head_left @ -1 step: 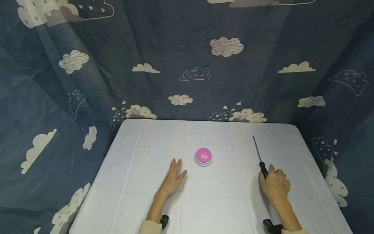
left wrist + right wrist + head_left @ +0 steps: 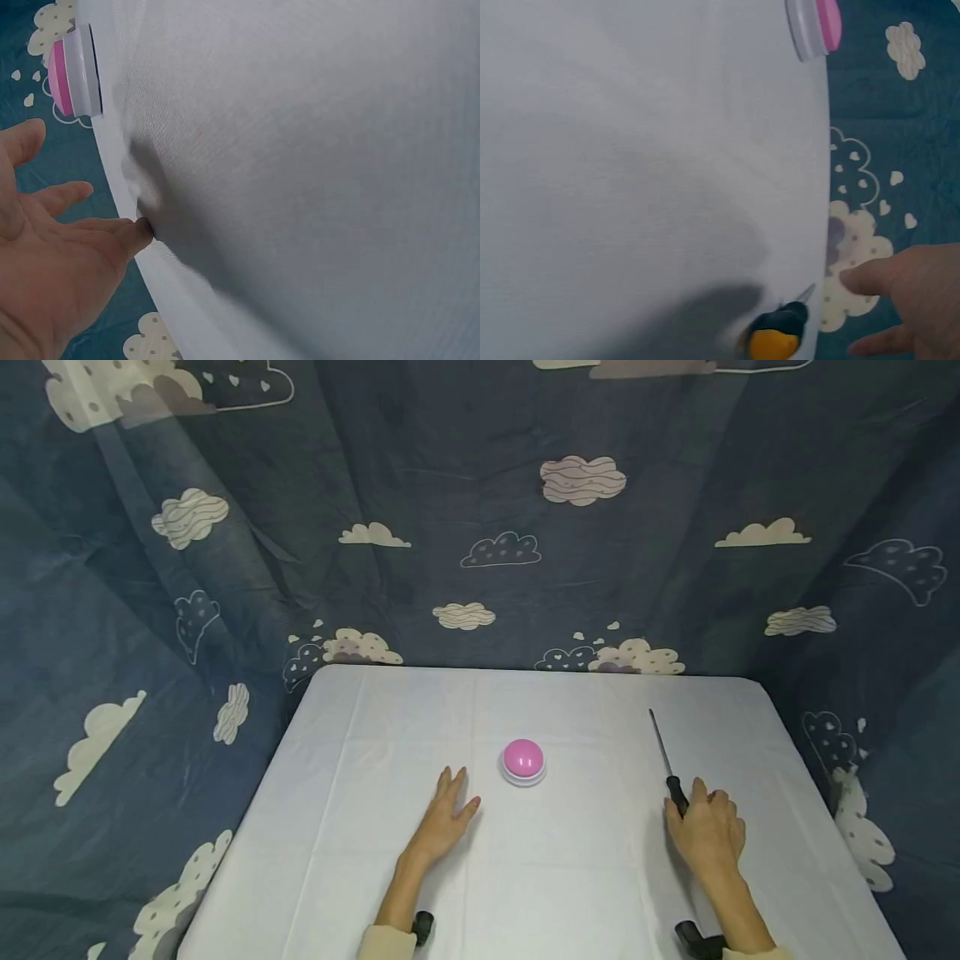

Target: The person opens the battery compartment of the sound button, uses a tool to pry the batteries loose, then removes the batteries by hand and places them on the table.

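Note:
A screwdriver (image 2: 677, 793) with a black handle lies on the right of the white table, its thin shaft directed toward the back. Over the handle end is my right hand (image 2: 707, 835), thumb apart from the fingers. The right wrist view shows the handle's yellow end (image 2: 774, 343) on the cloth, with thumb and finger held off it. My left hand (image 2: 441, 828) is spread low over the cloth, left of centre, holding nothing. Ahead and to its right sits a pink dome button (image 2: 522, 758) on a white round base, apart from both hands.
White cloth (image 2: 555, 893) covers the table. Behind and at the sides hangs a dark blue curtain (image 2: 420, 452) with cloud prints, meeting the table's back edge. Dark wrist-worn devices (image 2: 699, 942) are on both wrists.

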Action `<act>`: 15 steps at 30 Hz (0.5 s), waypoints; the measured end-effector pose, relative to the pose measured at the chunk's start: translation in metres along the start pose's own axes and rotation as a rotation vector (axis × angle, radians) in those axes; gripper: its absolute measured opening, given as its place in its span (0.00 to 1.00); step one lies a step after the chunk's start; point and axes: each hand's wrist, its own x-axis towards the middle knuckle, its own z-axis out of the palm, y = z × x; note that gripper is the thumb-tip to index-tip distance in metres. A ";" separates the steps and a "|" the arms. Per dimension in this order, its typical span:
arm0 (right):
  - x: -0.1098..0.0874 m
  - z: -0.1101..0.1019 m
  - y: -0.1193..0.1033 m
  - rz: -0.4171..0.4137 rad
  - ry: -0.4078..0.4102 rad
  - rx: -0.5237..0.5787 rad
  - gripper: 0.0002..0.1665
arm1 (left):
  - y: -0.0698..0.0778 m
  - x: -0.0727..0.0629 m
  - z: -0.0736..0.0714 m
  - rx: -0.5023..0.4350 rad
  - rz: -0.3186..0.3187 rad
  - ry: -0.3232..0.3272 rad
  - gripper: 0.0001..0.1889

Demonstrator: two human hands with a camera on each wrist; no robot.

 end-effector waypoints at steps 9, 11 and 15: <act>0.022 0.008 -0.038 -0.303 -0.054 0.072 0.51 | 0.007 0.017 -0.016 0.351 0.172 0.164 0.35; 0.025 0.016 -0.045 -0.355 -0.082 0.070 0.53 | 0.009 0.022 -0.017 0.446 0.209 0.211 0.36; 0.030 0.029 -0.059 -0.408 -0.122 0.044 0.56 | 0.011 0.031 -0.016 0.559 0.248 0.274 0.37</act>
